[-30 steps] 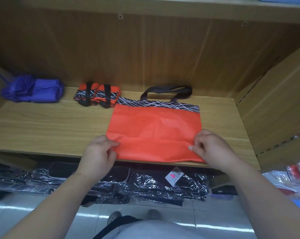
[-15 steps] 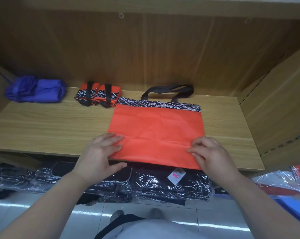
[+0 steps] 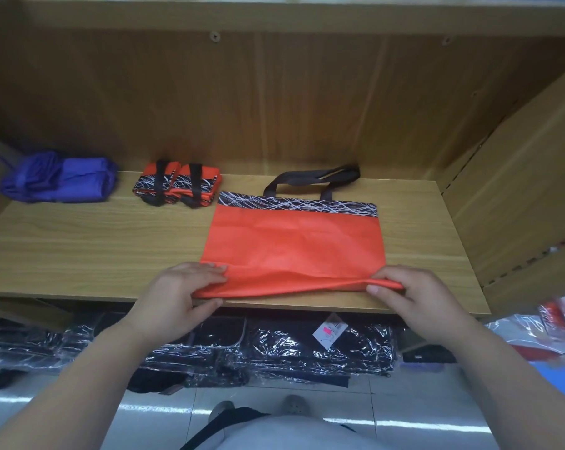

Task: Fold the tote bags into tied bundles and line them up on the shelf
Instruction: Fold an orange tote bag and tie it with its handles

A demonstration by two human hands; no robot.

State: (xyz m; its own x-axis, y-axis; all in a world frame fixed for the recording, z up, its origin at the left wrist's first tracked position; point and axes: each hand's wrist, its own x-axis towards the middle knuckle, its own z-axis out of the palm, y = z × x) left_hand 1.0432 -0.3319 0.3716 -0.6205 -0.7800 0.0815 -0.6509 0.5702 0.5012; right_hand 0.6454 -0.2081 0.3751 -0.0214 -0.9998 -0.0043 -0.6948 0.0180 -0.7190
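An orange tote bag (image 3: 294, 245) with a black-and-white patterned top band and dark handles (image 3: 310, 178) lies flat on the wooden shelf (image 3: 89, 248). My left hand (image 3: 180, 293) pinches its near-left bottom corner, fingers on top and thumb underneath. My right hand (image 3: 414, 297) pinches the near-right bottom corner. The bottom edge is lifted a little off the shelf between them. Two tied orange bundles (image 3: 177, 185) sit side by side at the back, left of the bag.
A crumpled blue bag (image 3: 58, 180) lies at the shelf's far left. Wooden side walls close both ends, the right one (image 3: 518, 203) close to the tote. Below the shelf sit black items in shiny plastic (image 3: 274, 349) with a price tag (image 3: 329, 329).
Both hands shifted from resting on the bag's bottom edge to pinching its corners. The bottom edge has lifted off the shelf and bunched slightly.
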